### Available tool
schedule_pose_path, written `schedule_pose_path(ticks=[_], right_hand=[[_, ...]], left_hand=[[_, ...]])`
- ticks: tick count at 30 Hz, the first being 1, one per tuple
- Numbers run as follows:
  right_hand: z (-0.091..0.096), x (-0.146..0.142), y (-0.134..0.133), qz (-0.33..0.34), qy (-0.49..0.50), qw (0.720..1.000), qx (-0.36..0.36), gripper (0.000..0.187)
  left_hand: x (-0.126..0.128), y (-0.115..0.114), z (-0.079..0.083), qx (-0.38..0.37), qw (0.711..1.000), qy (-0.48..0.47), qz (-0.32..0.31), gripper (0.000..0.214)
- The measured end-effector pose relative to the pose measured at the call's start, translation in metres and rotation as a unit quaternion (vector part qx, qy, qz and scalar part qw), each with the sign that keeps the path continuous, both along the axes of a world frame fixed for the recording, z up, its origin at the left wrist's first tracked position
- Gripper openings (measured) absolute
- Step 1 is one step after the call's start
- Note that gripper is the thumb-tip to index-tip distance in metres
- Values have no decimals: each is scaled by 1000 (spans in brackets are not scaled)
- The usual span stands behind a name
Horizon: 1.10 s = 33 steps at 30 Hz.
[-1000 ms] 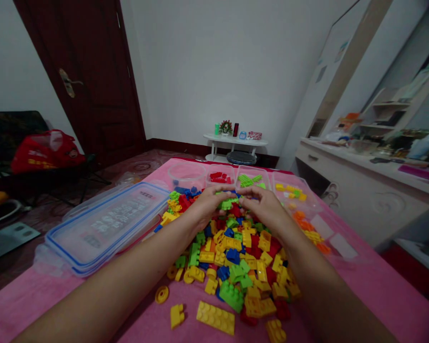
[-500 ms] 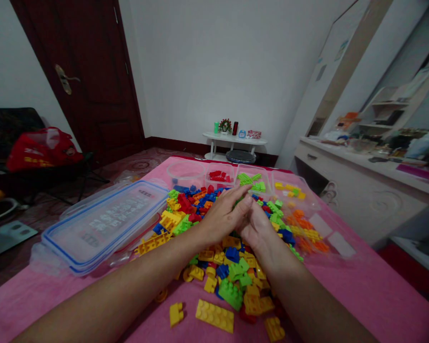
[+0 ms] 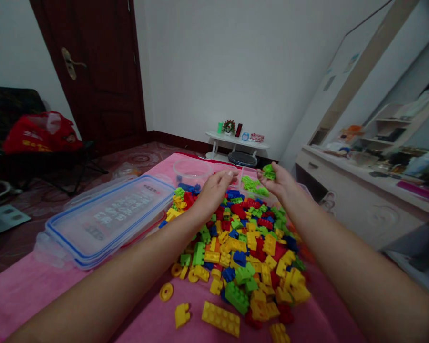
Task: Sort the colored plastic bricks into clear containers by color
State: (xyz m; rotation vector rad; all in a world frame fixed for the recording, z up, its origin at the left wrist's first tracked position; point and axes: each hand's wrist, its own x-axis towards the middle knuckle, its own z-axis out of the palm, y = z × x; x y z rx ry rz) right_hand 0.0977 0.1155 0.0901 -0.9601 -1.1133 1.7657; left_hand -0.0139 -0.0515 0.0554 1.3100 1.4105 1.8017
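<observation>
A green building block piece [image 3: 269, 172] sits in the fingers of my right hand [image 3: 283, 185], raised at the right beside the clear container of green blocks [image 3: 250, 185]. My left hand [image 3: 214, 193] is over the far side of the block pile [image 3: 232, 228], back toward me, fingers stretched out and nothing visible in them. Its fingertips are in front of a clear container with red pieces [image 3: 232, 177], which they partly cover. The pile mixes yellow, green, blue and red blocks. Nearest me lies a long yellow block [image 3: 220, 319].
Stacked clear lids with blue seals [image 3: 110, 216] lie left of the pile on the pink cloth [image 3: 25, 305]. A round clear container [image 3: 192, 169] stands at the back. To the right is a cluttered dresser [image 3: 361, 174]; a small white table [image 3: 236, 139] is by the wall.
My hands, together over the pile before, have parted. The right hand moved right with the green piece showing in it; the left moved slightly left. More of the pile shows.
</observation>
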Motion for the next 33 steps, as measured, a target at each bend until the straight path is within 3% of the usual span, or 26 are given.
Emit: schedule_pose_path(ticks=[1,2,4,5,7,8,9,10,12,13,14,15,16,18,22,33], right_hand=[[5,-2,13,-5,-73,997,40,29],[8,-2,24,-8,-203,972,116,33],[12,1,39,-9,-396,887,235,34],[12,4,42,-6,-453,847,277,32],[10,11,39,9,-488,814,314,26],[8,15,34,33,-525,778,344,22],[6,20,27,67,-576,720,381,19],[4,24,19,106,-632,641,423,18],[0,33,0,169,-722,447,501,19],[-3,38,-9,180,-746,364,528,21],[-7,42,-16,177,-758,310,546,23],[-11,46,-22,169,-764,274,560,24],[-15,50,-26,160,-768,251,568,24],[-24,56,-30,149,-769,236,575,22],[-33,62,-27,149,-762,241,583,22],[-28,67,-22,209,-763,239,563,23]], left_hand=[[-1,1,-2,-7,1000,2,-1,41],[-2,2,-4,-14,1000,8,0,41],[-3,4,-8,-24,999,25,-1,40],[-4,5,-9,-26,999,31,-1,39],[-4,7,-13,-21,999,35,-7,37],[-4,7,-14,-17,999,34,-10,35],[-4,8,-15,-13,999,31,-12,34],[-4,9,-16,-10,999,28,-16,33],[-4,10,-17,-4,999,25,-25,32],[-4,10,-18,0,999,25,-27,32],[-4,11,-19,6,999,26,-30,32],[-4,11,-20,11,999,28,-32,32],[-5,12,-20,14,999,31,-34,32],[-6,13,-21,14,999,39,-33,33],[-8,12,-21,-6,998,64,-17,34],[-5,7,-15,-15,999,45,-20,28]])
